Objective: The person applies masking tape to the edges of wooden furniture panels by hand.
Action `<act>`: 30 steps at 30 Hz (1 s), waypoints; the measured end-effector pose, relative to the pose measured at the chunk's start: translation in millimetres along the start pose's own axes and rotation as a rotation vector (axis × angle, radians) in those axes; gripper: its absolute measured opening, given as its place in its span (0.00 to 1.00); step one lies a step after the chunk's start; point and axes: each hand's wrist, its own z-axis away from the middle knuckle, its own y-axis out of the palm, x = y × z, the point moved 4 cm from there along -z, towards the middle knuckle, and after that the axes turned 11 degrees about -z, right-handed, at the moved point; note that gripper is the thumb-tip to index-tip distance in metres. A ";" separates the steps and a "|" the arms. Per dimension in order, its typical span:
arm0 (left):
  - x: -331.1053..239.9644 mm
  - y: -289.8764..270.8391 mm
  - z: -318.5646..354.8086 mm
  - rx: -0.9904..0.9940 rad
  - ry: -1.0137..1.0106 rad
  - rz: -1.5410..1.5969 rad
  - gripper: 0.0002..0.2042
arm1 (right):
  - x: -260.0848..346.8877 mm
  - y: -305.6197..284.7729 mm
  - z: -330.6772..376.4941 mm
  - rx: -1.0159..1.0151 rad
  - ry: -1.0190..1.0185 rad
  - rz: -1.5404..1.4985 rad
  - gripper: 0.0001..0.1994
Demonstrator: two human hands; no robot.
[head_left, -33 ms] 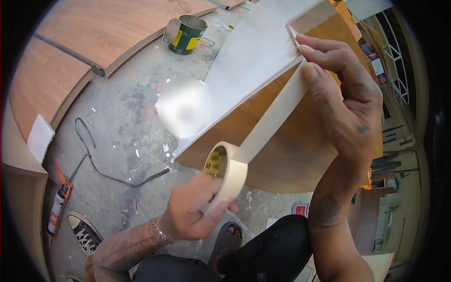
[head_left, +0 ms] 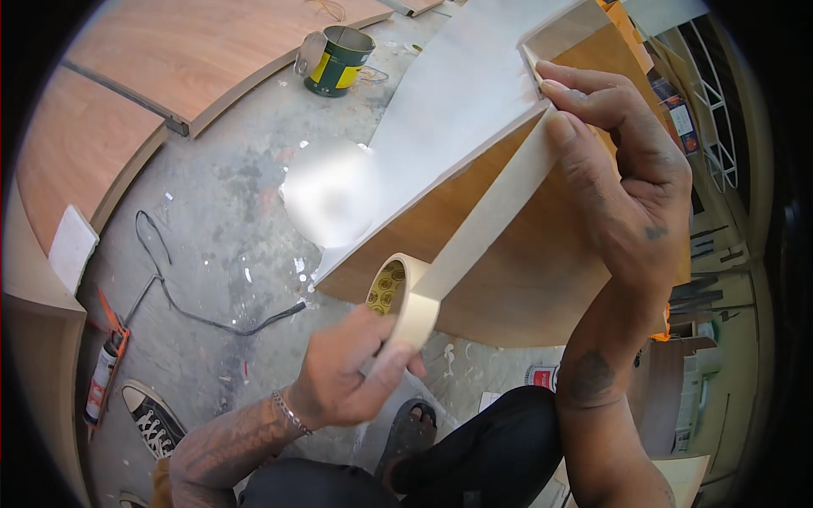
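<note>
My left hand (head_left: 356, 368) grips a roll of masking tape (head_left: 417, 320) by its lower side, fingers inside the core and thumb outside. A pale strip of tape (head_left: 491, 216) runs taut from the roll up to my right hand (head_left: 622, 157). There, thumb and fingers are closed on the strip's end, at the corner edge of a wooden panel piece. This piece has a white upper face (head_left: 457, 110) and a brown wood side (head_left: 517, 279). The strip crosses in front of the brown side. My right fingers partly hide the corner.
A green and yellow can (head_left: 340, 63) stands on the concrete floor near wooden panels (head_left: 195, 51). At left lie a caulking gun (head_left: 106, 372) and a dark cord (head_left: 229, 326). Another person's sneaker (head_left: 152, 415) is beside my left forearm. A white round patch (head_left: 330, 195) adjoins the panel.
The tape roll in my left hand has shifted very slightly left. My right hand stays almost still at the corner.
</note>
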 end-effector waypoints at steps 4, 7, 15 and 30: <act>23.8 9.7 2.1 -0.036 -0.145 0.096 0.15 | 0.0 -1.4 1.5 0.001 0.016 0.024 0.07; 21.7 18.0 1.5 -0.055 -0.199 0.121 0.15 | -0.9 0.8 1.5 -0.004 0.013 -0.001 0.08; 24.5 27.4 3.2 -0.089 -0.205 0.164 0.14 | -0.4 0.6 2.8 0.020 0.007 0.038 0.08; 29.1 26.8 -5.8 -0.119 -0.225 0.197 0.13 | 2.2 0.6 1.1 0.015 -0.005 0.083 0.08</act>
